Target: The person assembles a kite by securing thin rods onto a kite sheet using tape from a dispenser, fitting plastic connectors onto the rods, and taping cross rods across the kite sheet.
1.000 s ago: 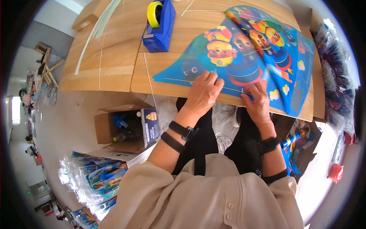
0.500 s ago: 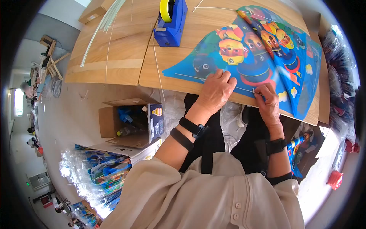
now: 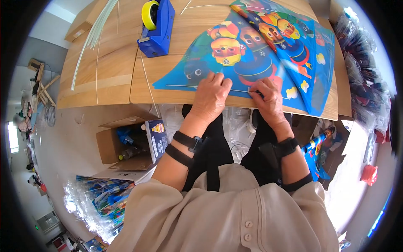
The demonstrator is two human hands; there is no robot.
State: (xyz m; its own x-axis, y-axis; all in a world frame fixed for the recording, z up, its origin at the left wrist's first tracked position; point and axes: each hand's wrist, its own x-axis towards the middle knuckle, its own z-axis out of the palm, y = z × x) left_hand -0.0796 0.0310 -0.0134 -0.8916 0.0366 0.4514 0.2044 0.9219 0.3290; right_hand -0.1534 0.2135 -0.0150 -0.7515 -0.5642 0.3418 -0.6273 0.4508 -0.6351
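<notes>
1 white rod [image 3: 239, 90], mid-frame, seems pinched by right hand [image 3: 269, 101]; printed sheet [image 3: 256, 61] touched by left hand [image 3: 211, 94], grip unclear; creases could be caused by uneven pressure.

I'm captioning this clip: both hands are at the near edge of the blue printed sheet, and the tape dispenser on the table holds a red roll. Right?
One slip: in the head view the roll is yellow, not red. The left hand and right hand are at the near edge of the blue printed sheet, and the tape dispenser is on the table.
</notes>
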